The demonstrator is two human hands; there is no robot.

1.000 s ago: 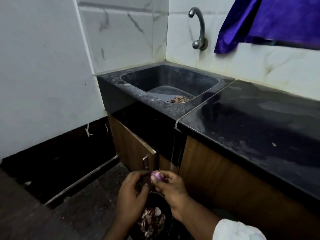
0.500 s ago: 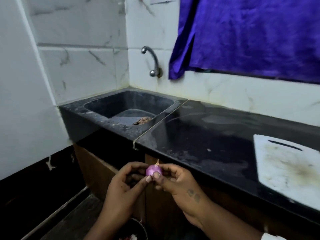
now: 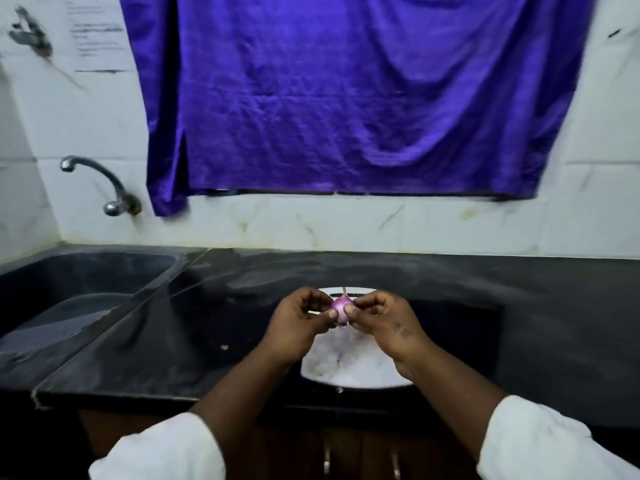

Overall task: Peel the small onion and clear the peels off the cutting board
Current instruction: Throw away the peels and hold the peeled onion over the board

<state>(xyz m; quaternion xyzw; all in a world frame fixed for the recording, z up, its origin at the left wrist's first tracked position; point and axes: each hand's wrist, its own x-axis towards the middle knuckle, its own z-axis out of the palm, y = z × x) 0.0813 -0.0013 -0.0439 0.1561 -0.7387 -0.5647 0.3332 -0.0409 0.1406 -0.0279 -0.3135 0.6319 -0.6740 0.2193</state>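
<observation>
While the left hand (image 3: 298,320) pinches the small onion (image 3: 341,308) at the frame's lower centre and the right hand (image 3: 381,317) pinches its other side, peeling looks nearly done, the cutting board (image 3: 346,374) beneath too blurred to show peels.

A large purple cloth (image 3: 346,98) hangs on the white tiled wall (image 3: 346,225) above a black stone countertop (image 3: 536,306). At the left, a dark sink (image 3: 90,270) is set in the counter, and a curved metal tap (image 3: 100,176) comes out of the wall over it. A blurred printed paper (image 3: 95,32) is on the wall at upper left. Below the counter edge are two metal cabinet handles (image 3: 326,462).
</observation>
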